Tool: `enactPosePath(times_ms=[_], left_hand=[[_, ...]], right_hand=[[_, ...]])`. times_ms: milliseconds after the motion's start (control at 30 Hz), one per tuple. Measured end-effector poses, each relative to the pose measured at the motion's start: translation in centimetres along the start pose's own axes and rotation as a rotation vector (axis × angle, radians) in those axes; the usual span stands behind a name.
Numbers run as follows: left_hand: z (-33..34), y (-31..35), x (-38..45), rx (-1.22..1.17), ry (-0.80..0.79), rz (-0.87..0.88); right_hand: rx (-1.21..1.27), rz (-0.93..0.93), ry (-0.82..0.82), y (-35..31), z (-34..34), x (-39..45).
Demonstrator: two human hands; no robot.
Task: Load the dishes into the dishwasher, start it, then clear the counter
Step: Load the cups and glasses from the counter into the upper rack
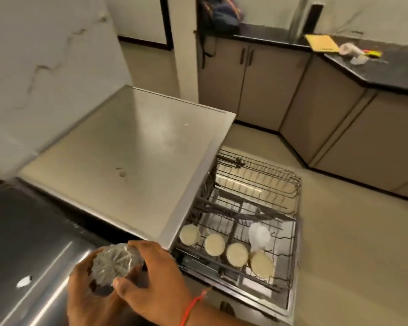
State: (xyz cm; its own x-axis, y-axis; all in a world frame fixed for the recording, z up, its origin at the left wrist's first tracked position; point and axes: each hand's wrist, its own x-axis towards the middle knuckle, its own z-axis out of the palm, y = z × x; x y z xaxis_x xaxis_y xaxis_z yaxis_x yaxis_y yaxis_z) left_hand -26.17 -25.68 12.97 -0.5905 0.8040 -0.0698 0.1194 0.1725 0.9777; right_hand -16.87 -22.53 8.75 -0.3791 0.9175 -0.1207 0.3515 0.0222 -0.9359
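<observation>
1. The glass tumbler [117, 263] sits at the near edge of the scene, base up, gripped between both hands just left of the open dishwasher.
2. The left hand [90, 292] cups it from below; the right hand [151, 278] curls over its side, thumb pinching the rim.
3. The lower rack [290, 234] already carries four cream bowls [214, 244] in a row.
4. To my eye, it should go mouth-down between free tines, clear of those bowls.

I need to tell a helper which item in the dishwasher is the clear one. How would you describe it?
Find the open dishwasher's pulled-out rack. Four cream cups run across its front. The clear glass stands just behind the rightmost; it alone is see-through.
</observation>
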Motion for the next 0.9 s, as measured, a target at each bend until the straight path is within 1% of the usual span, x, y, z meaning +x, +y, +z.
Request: enactPosePath(times_ms=[33,100,167,233,333,367,467,667,767,900], left_hand=[[1.5,-0.7,-0.3,-0.011,-0.059,-0.029],[3.4,-1.5,-1.2,0.037,-0.17,-0.03],[5.2,-2.1,-0.9,0.033,-0.193,-0.036],[7.3,-2.7,-0.7,0.07,-0.29,-0.029],[9.7,-3.6,0.5,0.103,-0.433,-0.07],[10.6,-4.1,1.1,0.147,-0.467,-0.058],[14.3,-4.9,2.6,0.315,-0.599,0.057],[21.9,-8.9,4.9,0.425,-0.832,0.174],[24.6,-10.6,5.4,0.467,-0.904,0.184],[27.3,-13.9,6.8,0.527,-0.95,0.185]], right_hand=[[0.006,0.013,0.023,0.8,-1.2,-0.3],[0.006,0.038,0.072,2.0,-3.2,-0.9],[0.043,0.082,0.124,3.2,-5.0,-1.4],[0.056,0.128,0.185,4.2,-6.6,-1.7],[0.039,0.188,0.294,5.7,-8.7,-1.6],[0.047,0.217,0.324,6.3,-9.3,-1.5],[0.049,0.312,0.406,8.1,-10.9,-0.8],[0.077,0.521,0.514,12.4,-13.4,1.2],[0.119,0.603,0.591,14.8,-13.8,2.7],[0.205,0.682,0.627,17.5,-14.0,4.9]])
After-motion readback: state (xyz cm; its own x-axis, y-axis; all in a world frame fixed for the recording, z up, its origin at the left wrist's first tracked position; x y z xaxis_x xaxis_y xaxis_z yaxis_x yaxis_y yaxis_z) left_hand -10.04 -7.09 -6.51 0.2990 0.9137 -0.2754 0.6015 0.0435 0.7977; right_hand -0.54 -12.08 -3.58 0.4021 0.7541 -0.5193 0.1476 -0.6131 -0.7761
